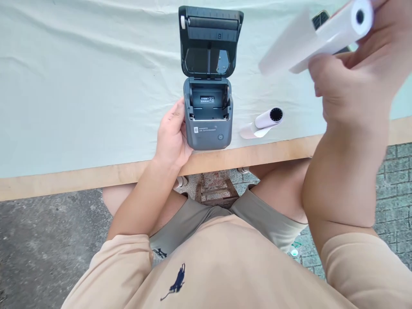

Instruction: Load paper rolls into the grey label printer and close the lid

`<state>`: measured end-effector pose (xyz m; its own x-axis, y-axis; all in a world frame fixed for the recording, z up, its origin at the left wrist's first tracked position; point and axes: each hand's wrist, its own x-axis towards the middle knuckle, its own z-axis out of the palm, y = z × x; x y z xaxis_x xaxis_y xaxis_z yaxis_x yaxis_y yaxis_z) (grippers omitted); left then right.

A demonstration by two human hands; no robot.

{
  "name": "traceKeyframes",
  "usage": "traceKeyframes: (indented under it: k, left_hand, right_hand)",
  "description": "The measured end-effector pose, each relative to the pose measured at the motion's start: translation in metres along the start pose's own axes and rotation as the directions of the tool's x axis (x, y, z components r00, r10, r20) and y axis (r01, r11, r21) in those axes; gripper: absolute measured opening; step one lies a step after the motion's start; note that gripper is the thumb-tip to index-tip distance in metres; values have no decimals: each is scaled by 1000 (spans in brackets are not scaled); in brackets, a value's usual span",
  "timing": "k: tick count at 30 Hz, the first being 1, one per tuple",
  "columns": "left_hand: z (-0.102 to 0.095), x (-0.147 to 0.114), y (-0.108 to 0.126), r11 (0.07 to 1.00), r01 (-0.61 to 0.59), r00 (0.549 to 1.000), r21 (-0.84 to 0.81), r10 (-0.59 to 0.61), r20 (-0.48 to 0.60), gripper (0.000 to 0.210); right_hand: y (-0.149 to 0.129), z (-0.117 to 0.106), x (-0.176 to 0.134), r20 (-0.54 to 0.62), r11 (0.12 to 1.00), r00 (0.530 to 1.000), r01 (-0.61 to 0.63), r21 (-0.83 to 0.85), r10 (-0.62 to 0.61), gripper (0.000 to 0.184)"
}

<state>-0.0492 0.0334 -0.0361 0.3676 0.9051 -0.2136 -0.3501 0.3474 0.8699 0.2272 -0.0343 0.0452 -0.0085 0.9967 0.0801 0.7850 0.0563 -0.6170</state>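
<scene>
My left hand (173, 134) grips the left side of a dark grey portable label printer (209, 134) on the table. Its lid (210, 43) stands swung up, and the paper bay shows nothing loaded inside. High on the right, my right hand (357, 73) is closed on a white paper roll (344, 30) with a dark hole at its end. A loose flap of paper hangs off that roll to the left, blurred. Between the printer and my right forearm lies a smaller paper roll (268, 118) with a black core and its end partly unrolled.
A pale cloth (90, 94) covers the table, whose wooden front edge (80, 175) runs just before my lap. Partly hidden behind the held roll is a dark object (320, 19). Below the table stands a wooden stool (216, 195) between my legs.
</scene>
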Motion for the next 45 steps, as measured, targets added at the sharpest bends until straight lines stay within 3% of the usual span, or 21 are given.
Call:
traceKeyframes:
  k: [7, 10, 12, 13, 15, 17, 22, 25, 28, 31, 33, 35, 41, 45]
  left_hand:
    - [2, 2, 8, 1000, 13, 999, 9, -13, 34, 30]
    - [2, 2, 10, 999, 21, 999, 48, -23, 28, 29]
    - [2, 2, 10, 998, 21, 999, 65, -23, 35, 30]
    - [1, 2, 9, 998, 20, 999, 66, -23, 41, 31]
    - [1, 2, 8, 999, 13, 998, 51, -16, 55, 33]
    - [0, 3, 7, 1000, 3, 998, 21, -4, 65, 34]
    - [1, 3, 7, 1000, 8, 999, -27, -7, 39, 31]
    - [3, 1, 9, 999, 10, 999, -47, -8, 36, 29]
    - [5, -2, 10, 996, 26, 998, -83, -20, 63, 28]
    - [9, -5, 12, 991, 42, 997, -129, -33, 69, 27]
    - [10, -5, 12, 989, 51, 998, -138, -45, 46, 26]
    - [11, -6, 12, 989, 63, 998, -131, -61, 23, 27]
    - [10, -6, 13, 984, 87, 996, -155, -84, 26, 22]
    - [9, -5, 13, 982, 81, 997, -170, -78, 21, 23]
  right_hand:
    - [38, 19, -2, -240, 983, 954, -172, 64, 183, 36]
    - [37, 17, -18, -431, 988, 889, -125, 92, 153, 28]
    - [31, 15, -32, -481, 991, 870, -58, 119, 109, 25]
    - [28, 16, -37, -434, 989, 895, -46, 139, 102, 26]
    - [22, 20, -45, -229, 981, 966, -79, 177, 119, 34]
    - [20, 28, -46, -77, 974, 985, -135, 183, 151, 43]
    - [12, 34, -36, -51, 962, 980, -177, 210, 192, 34]
    - [-10, 28, -31, -43, 932, 999, 4, 362, 12, 27]
    - [-43, 28, -23, 66, 877, 970, 181, 445, -234, 18]
    - [-69, 37, -8, 61, 957, 962, 256, 134, -266, 17]
    - [-78, 45, 4, 29, 964, 972, 235, -121, -234, 20]
    - [-79, 50, 15, 20, 952, 984, 179, -249, -179, 22]
    - [-71, 60, 31, 22, 929, 994, 104, -354, -102, 22]
    - [-72, 63, 24, 20, 934, 984, 174, -311, -177, 2]
